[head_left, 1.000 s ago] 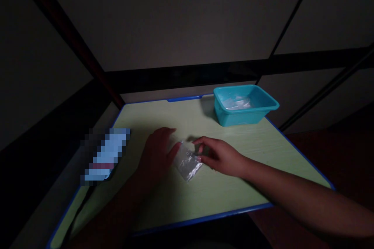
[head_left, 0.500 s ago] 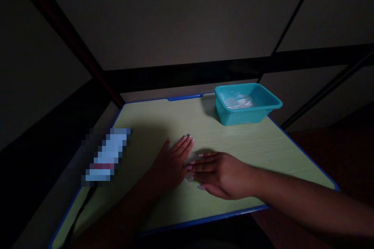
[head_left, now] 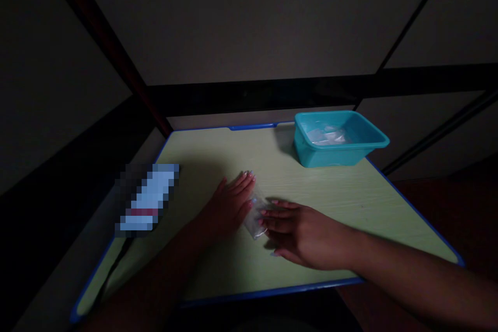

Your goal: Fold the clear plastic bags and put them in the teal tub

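Note:
A small clear plastic bag (head_left: 254, 222) lies flat on the table, partly covered by my hands. My left hand (head_left: 229, 205) rests palm down along its left side, fingers stretched out and pointing away from me. From the right, my right hand (head_left: 298, 231) lays its outstretched fingertips on the bag's right part. Neither hand is closed around anything. What the bag holds, if anything, cannot be made out in the dim light.
A turquoise plastic basin (head_left: 338, 153) with clear plastic packets (head_left: 330, 136) inside stands at the table's back right. At the left edge lies a blurred-out device (head_left: 151, 197) with a dark cable (head_left: 116, 264). The pale table (head_left: 218, 153) has a blue rim.
My hands have moved slightly apart, and more of the plastic bag shows between them. The whole view has shifted a little.

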Demonstrator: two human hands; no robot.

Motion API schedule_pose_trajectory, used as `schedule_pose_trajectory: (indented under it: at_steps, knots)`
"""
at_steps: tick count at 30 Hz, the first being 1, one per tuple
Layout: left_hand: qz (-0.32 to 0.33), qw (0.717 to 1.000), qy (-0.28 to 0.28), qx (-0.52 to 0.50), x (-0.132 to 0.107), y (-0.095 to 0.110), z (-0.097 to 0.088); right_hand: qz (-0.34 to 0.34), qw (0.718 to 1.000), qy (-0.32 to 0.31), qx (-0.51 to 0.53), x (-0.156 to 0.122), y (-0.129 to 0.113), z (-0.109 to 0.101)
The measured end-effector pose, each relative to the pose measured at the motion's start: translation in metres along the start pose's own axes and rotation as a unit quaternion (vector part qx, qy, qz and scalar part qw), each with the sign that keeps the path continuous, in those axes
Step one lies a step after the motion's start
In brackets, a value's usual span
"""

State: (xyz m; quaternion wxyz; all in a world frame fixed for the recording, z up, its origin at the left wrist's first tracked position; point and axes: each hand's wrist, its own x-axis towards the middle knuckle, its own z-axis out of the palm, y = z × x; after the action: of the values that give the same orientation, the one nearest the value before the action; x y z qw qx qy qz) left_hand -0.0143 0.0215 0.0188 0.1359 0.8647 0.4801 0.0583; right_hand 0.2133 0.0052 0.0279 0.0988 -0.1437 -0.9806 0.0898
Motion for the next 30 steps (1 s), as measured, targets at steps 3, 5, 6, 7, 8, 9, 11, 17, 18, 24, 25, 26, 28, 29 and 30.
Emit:
schedule_pose_trajectory:
  at_steps: [3,5,6,7,8,9,11,17,18,24,25,26,28,29,30]
  knots:
    - [0.031,0.999,0.015,-0.035,-0.001,0.0,0.001,0.008,1.0,0.017,0.012,0.002,0.002,-0.001]
    - [0.067,0.993,0.032,-0.087,-0.002,-0.001,0.001,0.02,0.997,0.057,0.051,0.002,0.002,-0.005]
    - [0.08,0.989,0.039,-0.119,-0.002,-0.002,0.001,0.028,0.992,0.088,0.082,0.002,0.003,-0.008]
    - [0.082,0.985,0.045,-0.148,-0.003,-0.002,0.0,0.037,0.984,0.124,0.121,0.002,0.004,-0.011]
    - [0.071,0.981,0.051,-0.174,-0.003,-0.002,-0.001,0.047,0.972,0.161,0.165,0.001,0.005,-0.015]
    - [0.048,0.978,0.058,-0.197,-0.003,-0.001,-0.003,0.058,0.955,0.196,0.213,0.001,0.006,-0.018]
    - [-0.016,0.968,0.067,-0.241,-0.002,0.002,-0.007,0.099,0.911,0.256,0.308,0.001,0.01,-0.023]
    - [-0.139,0.893,0.051,-0.425,0.001,0.01,-0.021,0.255,0.773,0.333,0.477,0.005,0.026,-0.022]
    - [-0.15,0.878,0.039,-0.453,0.001,0.01,-0.021,0.267,0.757,0.333,0.495,0.006,0.028,-0.02]
    - [-0.197,0.789,-0.025,-0.582,0.003,0.013,-0.008,0.251,0.707,0.295,0.592,0.012,0.037,-0.002]
    - [-0.201,0.78,-0.028,-0.592,0.003,0.014,-0.006,0.242,0.709,0.273,0.604,0.013,0.039,0.001]
    - [-0.202,0.774,-0.031,-0.599,0.003,0.015,-0.004,0.235,0.713,0.256,0.609,0.014,0.039,0.004]
    - [-0.191,0.775,-0.036,-0.602,0.003,0.018,0.0,0.237,0.721,0.251,0.601,0.016,0.041,0.009]
    - [-0.18,0.779,-0.039,-0.6,0.003,0.019,0.001,0.244,0.725,0.262,0.588,0.017,0.041,0.011]
    - [-0.172,0.784,-0.039,-0.596,0.003,0.02,0.003,0.254,0.728,0.275,0.574,0.017,0.041,0.012]
